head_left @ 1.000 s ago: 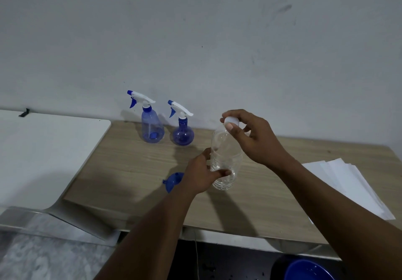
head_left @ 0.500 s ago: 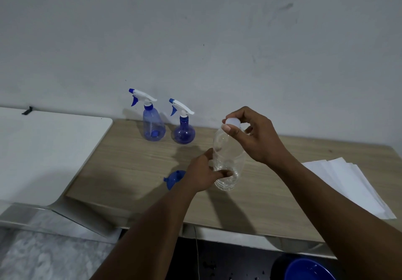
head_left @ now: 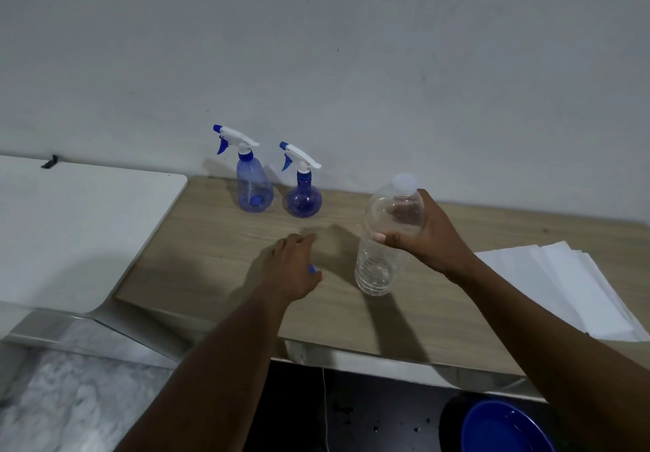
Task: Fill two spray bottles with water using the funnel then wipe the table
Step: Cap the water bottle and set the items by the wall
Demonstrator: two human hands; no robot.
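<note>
Two blue spray bottles stand by the wall with their trigger heads on: a taller pale one (head_left: 255,188) and a round dark one (head_left: 304,200). A clear plastic bottle (head_left: 374,268) with a white cap (head_left: 404,182) stands upright on the wooden table (head_left: 211,240). My right hand (head_left: 422,237) grips its upper body just below the neck. My left hand (head_left: 290,265) lies low over the blue funnel (head_left: 311,268) with fingers stretched forward. Only a sliver of the funnel shows at the hand's right edge.
A stack of white paper sheets (head_left: 562,283) lies at the table's right end. A white tabletop (head_left: 70,223) adjoins on the left. Below the front edge, a blue basin (head_left: 503,427) sits on the dark floor.
My left hand has let go of the clear bottle and moved left and down onto the funnel. My right hand has slid from the cap to the bottle's upper body.
</note>
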